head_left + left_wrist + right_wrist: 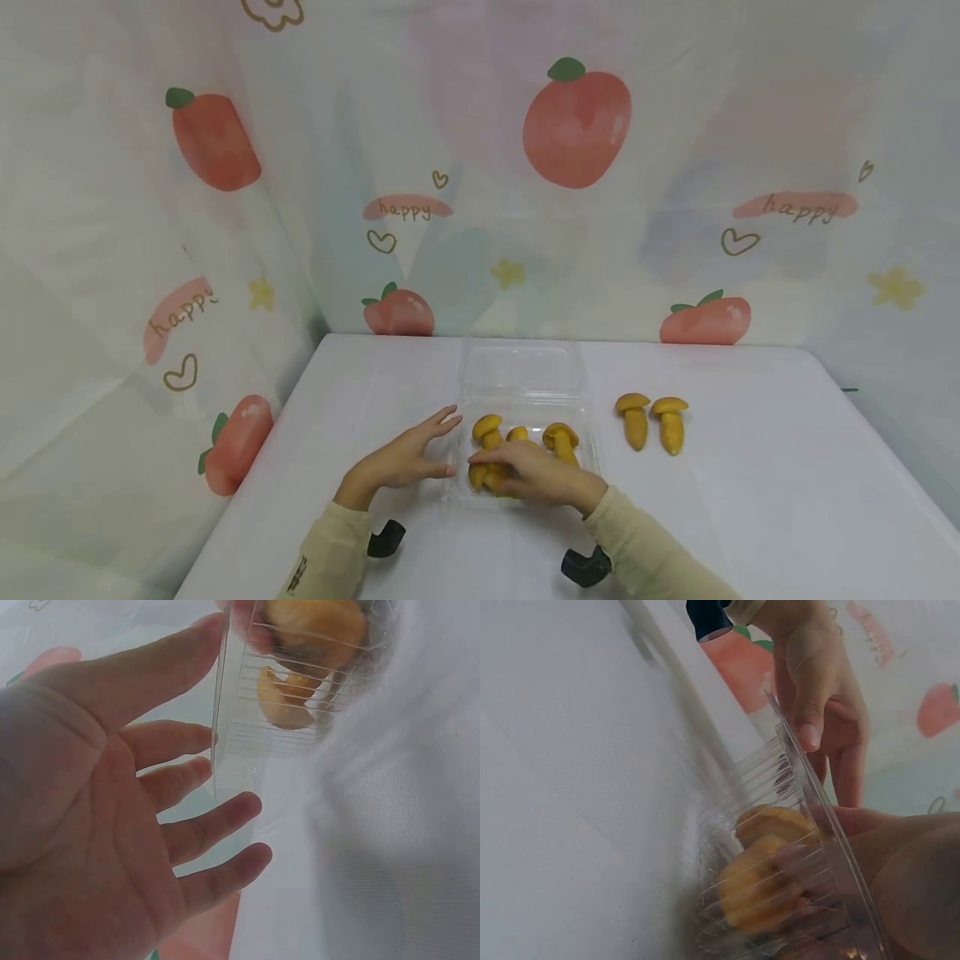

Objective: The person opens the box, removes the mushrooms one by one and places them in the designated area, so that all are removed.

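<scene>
A clear plastic clamshell box stands on the table with its lid folded back. Several yellow-brown mushrooms lie inside, among them one at the right and one at the upper left. My right hand reaches over the near rim and holds a mushroom low in the box between fingers and thumb; part of that grip is hidden. Beside the left wall is my left hand, fingers spread, its thumb at the box rim.
Two more mushrooms, one and another, lie side by side on the white table right of the box. A printed cloth hangs behind and at the left. Black curved pieces show at both wrists.
</scene>
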A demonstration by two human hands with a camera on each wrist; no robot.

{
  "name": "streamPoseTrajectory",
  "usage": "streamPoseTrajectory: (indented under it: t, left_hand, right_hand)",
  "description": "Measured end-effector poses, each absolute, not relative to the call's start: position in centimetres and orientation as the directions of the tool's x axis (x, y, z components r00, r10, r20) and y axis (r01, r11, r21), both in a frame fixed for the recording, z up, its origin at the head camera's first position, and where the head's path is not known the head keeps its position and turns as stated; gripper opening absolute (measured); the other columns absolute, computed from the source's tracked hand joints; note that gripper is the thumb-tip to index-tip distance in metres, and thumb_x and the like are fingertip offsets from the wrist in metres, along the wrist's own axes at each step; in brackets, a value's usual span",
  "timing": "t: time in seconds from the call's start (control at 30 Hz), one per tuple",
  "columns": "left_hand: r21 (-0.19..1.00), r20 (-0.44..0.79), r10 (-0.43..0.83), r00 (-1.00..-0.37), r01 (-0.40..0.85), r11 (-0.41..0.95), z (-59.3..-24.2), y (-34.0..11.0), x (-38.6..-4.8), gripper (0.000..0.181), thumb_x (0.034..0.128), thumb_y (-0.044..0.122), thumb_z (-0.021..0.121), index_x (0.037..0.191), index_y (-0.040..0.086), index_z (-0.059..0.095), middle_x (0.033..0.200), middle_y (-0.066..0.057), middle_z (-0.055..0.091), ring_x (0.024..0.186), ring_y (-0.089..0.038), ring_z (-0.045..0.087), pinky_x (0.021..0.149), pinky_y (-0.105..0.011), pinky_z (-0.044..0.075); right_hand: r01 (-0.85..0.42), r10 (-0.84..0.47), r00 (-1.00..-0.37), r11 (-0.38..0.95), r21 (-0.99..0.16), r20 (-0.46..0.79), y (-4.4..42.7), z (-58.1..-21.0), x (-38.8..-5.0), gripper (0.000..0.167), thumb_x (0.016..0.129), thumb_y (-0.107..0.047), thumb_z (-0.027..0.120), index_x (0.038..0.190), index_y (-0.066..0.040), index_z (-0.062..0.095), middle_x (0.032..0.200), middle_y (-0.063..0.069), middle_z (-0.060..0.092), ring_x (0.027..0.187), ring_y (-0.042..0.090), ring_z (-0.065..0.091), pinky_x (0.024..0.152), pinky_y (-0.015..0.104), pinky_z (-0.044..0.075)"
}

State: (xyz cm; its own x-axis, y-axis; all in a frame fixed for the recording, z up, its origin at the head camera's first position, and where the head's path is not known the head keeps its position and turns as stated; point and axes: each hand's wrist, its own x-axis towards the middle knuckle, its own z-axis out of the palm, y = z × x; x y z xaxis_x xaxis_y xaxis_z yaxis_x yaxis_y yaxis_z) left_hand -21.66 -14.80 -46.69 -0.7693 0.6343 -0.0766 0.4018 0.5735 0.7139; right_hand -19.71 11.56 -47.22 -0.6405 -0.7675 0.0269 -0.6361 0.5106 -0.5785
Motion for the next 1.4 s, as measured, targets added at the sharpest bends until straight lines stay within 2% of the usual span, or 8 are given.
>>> streamPoseTrajectory:
  t: [0.17, 0.37, 0.47, 0.6, 0.8, 1.0, 1.23, 1.4]
  left_hand:
    - [0.713, -0.072, 0.636, -0.768, 0.406, 0.571, -46.9, -15.0, -21.7, 0.078, 0.0941, 0.021, 0.073, 0.157, 0.001, 0.031, 0.17, -0.017, 0.017, 0.155, -0.042, 0.021, 0.121, -0.065, 0.025]
    - [0.71, -0.076, 0.633, -0.77, 0.404, 0.577, -46.8, -14.9, -21.7, 0.079, 0.0937, 0.022, 0.073, 0.157, 0.001, 0.032, 0.17, -0.017, 0.017, 0.155, -0.042, 0.021, 0.12, -0.066, 0.025]
    - [0.711, -0.072, 0.634, -0.77, 0.406, 0.574, -46.8, -14.8, -21.8, 0.079, 0.0933, 0.021, 0.074, 0.157, 0.001, 0.032, 0.17, -0.017, 0.017, 0.155, -0.042, 0.022, 0.12, -0.066, 0.025]
    - [0.712, -0.063, 0.637, -0.768, 0.413, 0.568, -46.8, -14.8, -21.8, 0.079, 0.0929, 0.021, 0.074, 0.157, 0.001, 0.032, 0.17, -0.017, 0.018, 0.155, -0.042, 0.022, 0.12, -0.066, 0.025]
    - [0.715, -0.07, 0.636, -0.769, 0.406, 0.57, -46.8, -14.9, -21.7, 0.079, 0.0934, 0.02, 0.073, 0.157, 0.001, 0.031, 0.17, -0.017, 0.017, 0.155, -0.041, 0.021, 0.121, -0.065, 0.024]
    - [0.723, -0.076, 0.633, -0.77, 0.395, 0.567, -46.8, -14.9, -21.7, 0.079, 0.0932, 0.019, 0.074, 0.158, 0.001, 0.031, 0.17, -0.017, 0.017, 0.156, -0.041, 0.02, 0.121, -0.065, 0.024]
    - [0.719, -0.079, 0.626, -0.776, 0.391, 0.575, -47.0, -14.9, -21.7, 0.08, 0.0929, 0.019, 0.074, 0.158, 0.002, 0.031, 0.17, -0.016, 0.016, 0.156, -0.041, 0.02, 0.121, -0.065, 0.023]
    - [0.716, -0.071, 0.634, -0.77, 0.403, 0.57, -47.0, -14.9, -21.8, 0.08, 0.093, 0.019, 0.074, 0.158, 0.001, 0.031, 0.17, -0.017, 0.016, 0.156, -0.041, 0.02, 0.121, -0.065, 0.023]
  right_hand:
    - [-0.579, -0.721, -0.689, 0.49, -0.651, 0.071, 11.7, -47.5, -19.3, 0.05, 0.093, 0.005, 0.064, 0.142, -0.006, 0.057, 0.143, 0.011, 0.06, 0.133, 0.03, 0.057, 0.109, 0.046, 0.049]
    - [-0.564, -0.678, -0.726, 0.486, -0.668, 0.12, 12.2, -47.7, -19.0, 0.052, 0.094, 0.003, 0.065, 0.144, -0.008, 0.055, 0.145, 0.011, 0.058, 0.134, 0.032, 0.055, 0.109, 0.05, 0.048]
    - [-0.571, -0.658, -0.736, 0.481, -0.665, 0.155, 12.4, -47.7, -18.9, 0.053, 0.093, 0.002, 0.066, 0.144, -0.008, 0.055, 0.144, 0.009, 0.059, 0.13, 0.028, 0.057, 0.107, 0.047, 0.05]
    - [-0.575, -0.627, -0.752, 0.475, -0.666, 0.203, 12.9, -47.5, -18.8, 0.053, 0.093, 0.0, 0.068, 0.144, -0.01, 0.055, 0.139, 0.008, 0.062, 0.117, 0.024, 0.061, 0.097, 0.042, 0.055]
    - [-0.552, -0.573, -0.784, 0.467, -0.691, 0.239, 13.8, -46.9, -18.4, 0.051, 0.096, -0.005, 0.066, 0.145, -0.013, 0.054, 0.143, 0.01, 0.06, 0.119, 0.029, 0.061, 0.095, 0.045, 0.056]
    - [-0.56, -0.539, -0.791, 0.447, -0.697, 0.289, 14.7, -46.4, -18.1, 0.05, 0.097, -0.007, 0.065, 0.144, -0.014, 0.054, 0.142, 0.009, 0.061, 0.111, 0.023, 0.061, 0.083, 0.029, 0.053]
    - [-0.563, -0.495, -0.803, 0.448, -0.695, 0.332, 16.1, -45.9, -17.5, 0.055, 0.092, 0.0, 0.068, 0.143, -0.015, 0.056, 0.144, 0.008, 0.059, 0.114, 0.015, 0.059, 0.084, 0.034, 0.055]
    - [-0.552, -0.468, -0.815, 0.445, -0.705, 0.342, 17.2, -45.4, -17.3, 0.054, 0.093, 0.0, 0.068, 0.144, -0.014, 0.054, 0.145, 0.008, 0.059, 0.11, 0.01, 0.057, 0.082, 0.031, 0.054]
